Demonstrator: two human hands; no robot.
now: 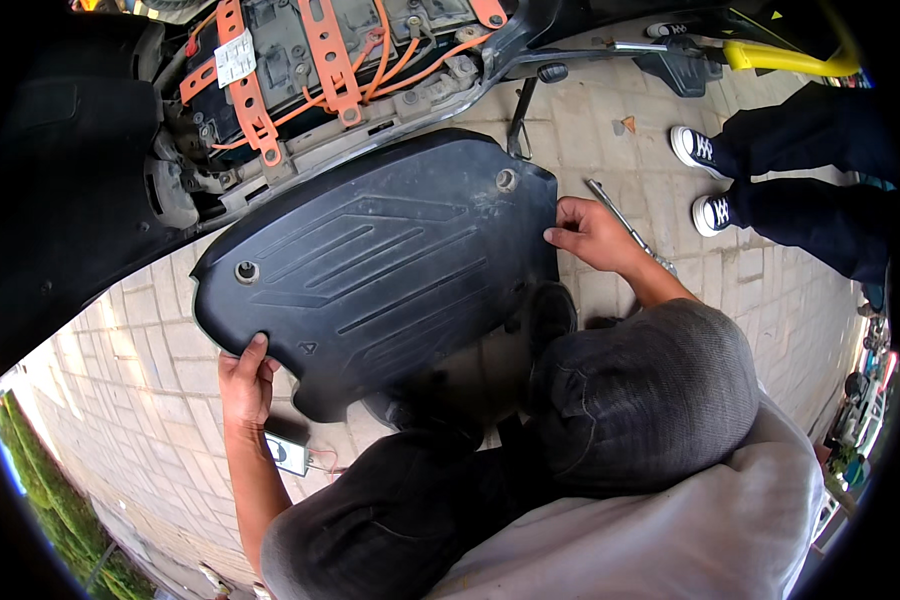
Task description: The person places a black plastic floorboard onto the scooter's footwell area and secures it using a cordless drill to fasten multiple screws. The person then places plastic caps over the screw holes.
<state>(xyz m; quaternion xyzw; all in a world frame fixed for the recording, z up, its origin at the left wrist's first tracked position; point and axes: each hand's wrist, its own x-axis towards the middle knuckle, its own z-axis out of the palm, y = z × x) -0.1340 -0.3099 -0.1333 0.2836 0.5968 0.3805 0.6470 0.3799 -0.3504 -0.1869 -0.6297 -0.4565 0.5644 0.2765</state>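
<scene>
Between my two hands is a black plastic cover panel point(370, 270) with raised ribs and a round hole near each upper corner. My left hand point(247, 385) pinches its lower left edge, thumb on top. At the right edge my right hand point(592, 235) grips it, the thumb on the face and the fingers partly hidden. The panel is tilted in front of my knees, below an opened scooter battery bay point(320, 90). Dark batteries lie in that bay under orange metal straps point(328, 60), with orange cables running among them.
On the paving point(140, 370) lie a long metal wrench point(620, 215) by my right hand and a small white box with wires point(287, 453) by my left forearm. Another person's legs in dark trousers point(800, 180) stand at the right. The scooter's side stand point(519, 120) reaches the ground behind the panel.
</scene>
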